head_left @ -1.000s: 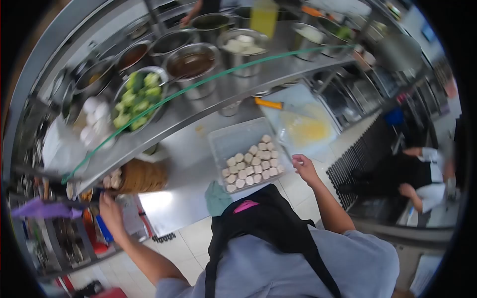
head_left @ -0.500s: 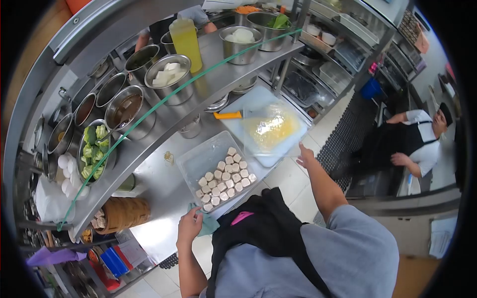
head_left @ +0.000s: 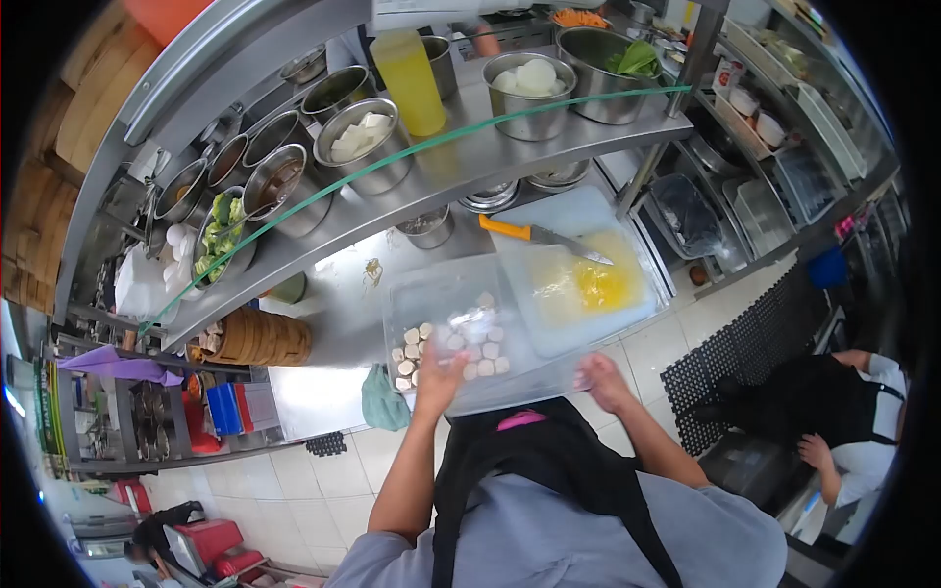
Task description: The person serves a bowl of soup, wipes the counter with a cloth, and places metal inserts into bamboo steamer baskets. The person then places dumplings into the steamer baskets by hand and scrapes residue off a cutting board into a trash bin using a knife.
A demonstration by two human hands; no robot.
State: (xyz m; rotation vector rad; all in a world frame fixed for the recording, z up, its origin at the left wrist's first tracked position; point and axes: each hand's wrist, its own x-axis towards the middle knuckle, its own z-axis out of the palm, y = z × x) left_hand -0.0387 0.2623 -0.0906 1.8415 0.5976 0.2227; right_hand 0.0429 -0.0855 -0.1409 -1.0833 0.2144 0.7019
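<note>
My right hand (head_left: 605, 383) is closed at the right edge of a clear plastic lid (head_left: 529, 384), which slants over the near side of a clear plastic tub (head_left: 400, 299). Off-white cubes (head_left: 412, 351) sit in the tub, some seen through the lid's glare. My left hand (head_left: 439, 380) is over the tub's near left part, blurred, thumb apart from the fingers. Whether it touches the lid I cannot tell. A green cloth (head_left: 386, 399) lies at the counter edge beside it. To the right, a knife with an orange handle (head_left: 505, 227) rests on a white cutting board (head_left: 559, 211) with a yellow patch.
Above the counter runs a steel shelf (head_left: 421, 176) with metal pots, a yellow-liquid bottle (head_left: 408, 83) and broccoli (head_left: 222, 230). Bamboo steamers (head_left: 260, 336) stand at left. A co-worker in a black apron (head_left: 818, 402) is at right.
The clear lid has moved from over the cutting board onto the tub, uncovering the knife blade. My left hand has let go of the green cloth. My right hand has closed on the lid's edge.
</note>
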